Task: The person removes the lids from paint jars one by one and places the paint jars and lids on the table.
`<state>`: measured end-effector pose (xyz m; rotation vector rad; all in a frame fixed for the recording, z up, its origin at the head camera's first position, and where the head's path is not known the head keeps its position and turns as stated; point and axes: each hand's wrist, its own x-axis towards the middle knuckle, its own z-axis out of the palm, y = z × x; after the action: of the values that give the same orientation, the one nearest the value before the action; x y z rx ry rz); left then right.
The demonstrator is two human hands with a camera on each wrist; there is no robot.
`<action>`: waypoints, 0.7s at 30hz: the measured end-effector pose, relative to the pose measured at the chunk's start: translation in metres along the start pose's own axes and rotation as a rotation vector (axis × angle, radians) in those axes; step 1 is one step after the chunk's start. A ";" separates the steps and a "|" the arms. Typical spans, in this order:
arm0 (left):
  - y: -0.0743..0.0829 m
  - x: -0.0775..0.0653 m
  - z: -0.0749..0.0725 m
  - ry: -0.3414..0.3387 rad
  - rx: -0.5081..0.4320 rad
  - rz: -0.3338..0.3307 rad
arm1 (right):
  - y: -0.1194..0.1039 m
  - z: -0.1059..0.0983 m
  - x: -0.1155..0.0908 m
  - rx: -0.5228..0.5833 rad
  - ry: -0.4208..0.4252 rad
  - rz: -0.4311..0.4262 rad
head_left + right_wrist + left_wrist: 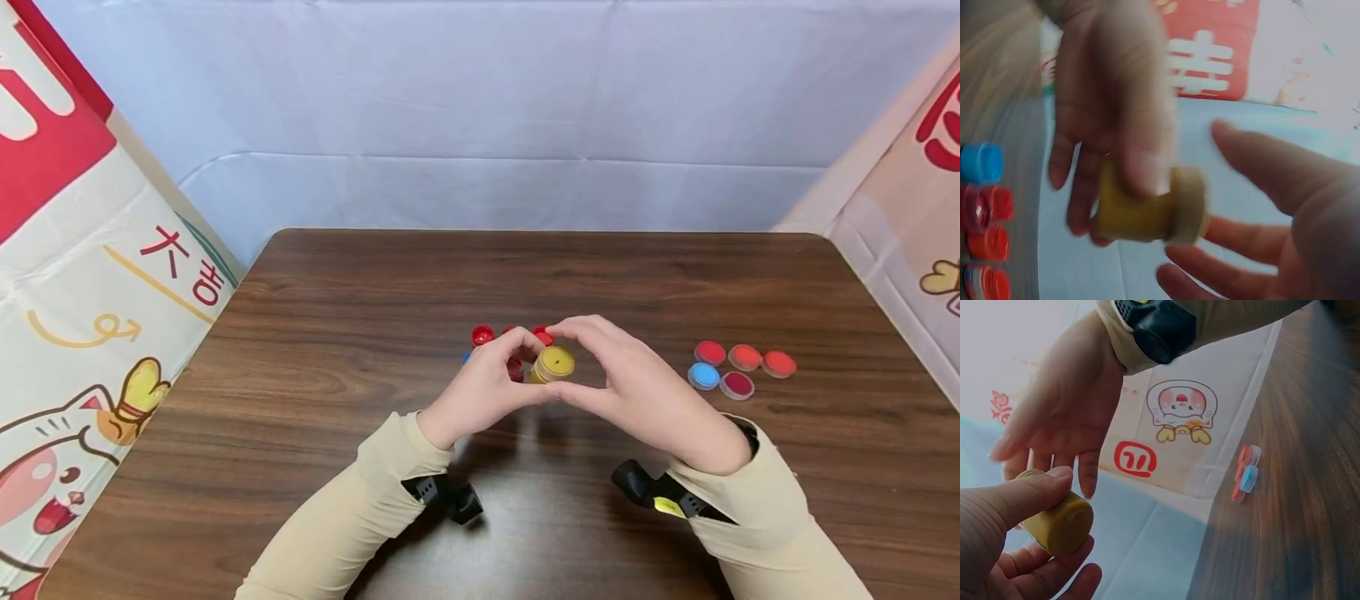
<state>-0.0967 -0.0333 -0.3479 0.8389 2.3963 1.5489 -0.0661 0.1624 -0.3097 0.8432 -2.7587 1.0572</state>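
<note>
My left hand holds a small yellow paint jar above the table, its thumb and fingers round the jar's body. In the left wrist view, the jar's rounded yellow base faces the camera. The right wrist view shows the jar lying sideways, its lid toward my right hand. That right hand is spread around the lid end, the thumb well apart from the fingers and nothing gripped. Whether a right fingertip touches the lid is hard to tell, as the right wrist view is blurred.
Behind my left hand stand several open paint jars, partly hidden, including a red one and a blue one. On the right of the wooden table lie several round lids, red, dark red and a blue one.
</note>
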 end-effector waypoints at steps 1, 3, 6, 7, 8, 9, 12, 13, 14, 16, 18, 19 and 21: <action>0.000 0.000 0.000 -0.006 -0.006 -0.007 | -0.001 0.002 0.001 -0.015 0.024 0.027; 0.000 0.000 0.000 -0.016 -0.011 -0.015 | -0.002 0.006 0.002 -0.062 0.064 0.080; 0.001 0.000 0.000 -0.025 -0.017 -0.016 | -0.004 0.009 0.004 -0.107 0.090 0.125; 0.001 0.000 0.001 -0.025 -0.015 -0.012 | -0.005 0.009 0.004 -0.116 0.092 0.129; 0.001 0.000 0.001 -0.025 -0.014 -0.009 | -0.005 0.009 0.004 -0.118 0.093 0.128; 0.000 0.000 0.001 -0.026 -0.019 -0.008 | -0.004 0.009 0.004 -0.116 0.091 0.122; 0.000 0.001 0.001 -0.025 -0.027 -0.019 | -0.003 0.007 0.004 -0.099 0.066 0.078; 0.000 0.001 0.001 -0.024 -0.030 -0.022 | -0.002 0.006 0.003 -0.089 0.053 0.060; 0.000 0.001 0.001 -0.023 -0.031 -0.027 | -0.002 0.005 0.003 -0.076 0.038 0.037; -0.001 0.001 0.000 -0.023 -0.022 -0.033 | 0.000 0.001 0.003 -0.057 0.001 -0.008; -0.001 0.001 0.000 -0.022 -0.011 -0.033 | 0.001 -0.003 0.002 -0.036 -0.035 -0.040; 0.000 0.000 0.000 -0.022 -0.005 -0.032 | 0.002 -0.004 0.001 -0.028 -0.052 -0.050; 0.000 0.000 0.000 -0.023 0.005 -0.033 | 0.003 -0.007 0.001 -0.016 -0.078 -0.059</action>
<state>-0.0967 -0.0334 -0.3482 0.8094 2.3862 1.5142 -0.0690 0.1684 -0.3054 0.9777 -2.7815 1.0122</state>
